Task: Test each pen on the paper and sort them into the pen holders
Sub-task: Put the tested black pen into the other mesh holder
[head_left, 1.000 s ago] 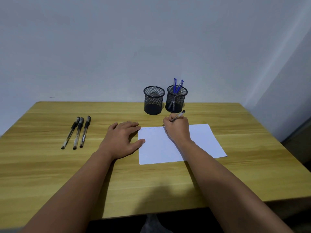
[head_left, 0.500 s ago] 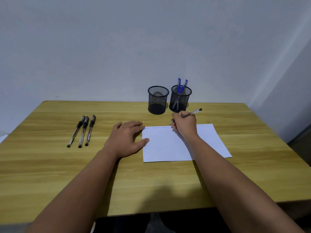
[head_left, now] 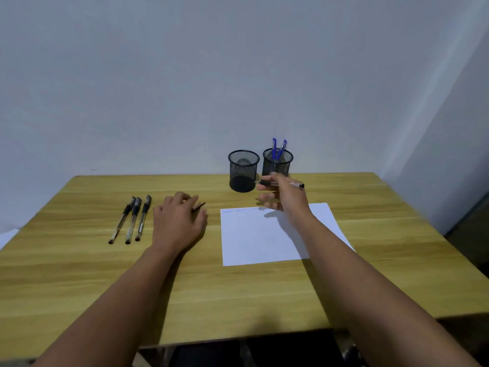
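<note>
Wooden table (head_left: 79, 274) against a plain grey wall. I have the right hand (head_left: 284, 198) pinching a tested pen (head_left: 280, 184) level, lifted off the paper (head_left: 254, 239), just before the two mesh holders (head_left: 243, 170). Next I must choose a holder and tip the pen upright. My left hand (head_left: 177, 223) has left the sheet and rests curled over a dark pen cap (head_left: 199, 206), beside three untested pens (head_left: 132, 219).

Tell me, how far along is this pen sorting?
Two blue pens already stand in the right holder; the left holder looks empty. The right hand holds a pen just tested on the paper. Three black pens still wait.
</note>
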Motion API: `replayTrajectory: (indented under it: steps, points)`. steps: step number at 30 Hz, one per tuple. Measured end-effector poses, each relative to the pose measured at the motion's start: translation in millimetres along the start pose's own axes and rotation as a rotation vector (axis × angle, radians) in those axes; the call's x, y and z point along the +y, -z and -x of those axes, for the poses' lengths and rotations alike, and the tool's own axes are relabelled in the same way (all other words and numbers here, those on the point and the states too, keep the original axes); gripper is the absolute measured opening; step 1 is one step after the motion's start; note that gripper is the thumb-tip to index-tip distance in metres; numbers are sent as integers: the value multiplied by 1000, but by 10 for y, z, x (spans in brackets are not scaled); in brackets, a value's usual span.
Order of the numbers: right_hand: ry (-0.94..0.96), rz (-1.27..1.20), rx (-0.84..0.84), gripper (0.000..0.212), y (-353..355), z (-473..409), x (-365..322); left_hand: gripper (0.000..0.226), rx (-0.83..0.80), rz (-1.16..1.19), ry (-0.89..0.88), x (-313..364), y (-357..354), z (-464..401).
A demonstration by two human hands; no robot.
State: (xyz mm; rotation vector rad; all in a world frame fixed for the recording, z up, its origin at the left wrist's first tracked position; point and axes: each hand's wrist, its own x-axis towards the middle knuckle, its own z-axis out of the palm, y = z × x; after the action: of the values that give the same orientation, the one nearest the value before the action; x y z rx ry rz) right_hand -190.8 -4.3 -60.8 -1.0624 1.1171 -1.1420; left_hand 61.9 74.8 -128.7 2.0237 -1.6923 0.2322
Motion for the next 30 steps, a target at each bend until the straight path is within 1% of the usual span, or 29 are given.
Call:
replayTrajectory:
  steps: [2,5,9,13,15,18,20,23,26,30]
  points:
    - [7,6,-6,19,-7,16,33,49,-97,-30,91,-25,35,-47]
    - [38,42,-14,9,-21,69,111,44,-169,-30,117,-56,64,-123]
    - [33,58,-65,14,-45,141,169,29,-181,5,132,-105,77,-193]
    - [3,74,-121,17,-56,156,165,17,-142,59,132,-90,95,-195]
    - [24,101,-128,15,-45,150,165,13,-130,123,154,-70,128,-181]
    - [76,181,-139,8,-8,151,148,7,-170,243,184,-29,189,-163]
    - [97,213,-168,9,19,170,119,4,-202,400,194,35,254,-145]
    - [113,246,-210,10,35,238,64,6,-222,603,191,176,382,-104]
    - [134,258,-233,7,25,306,17,6,-216,682,173,256,496,-89]
    - [172,286,-260,9,10,378,-46,7,-222,740,120,278,608,-103]
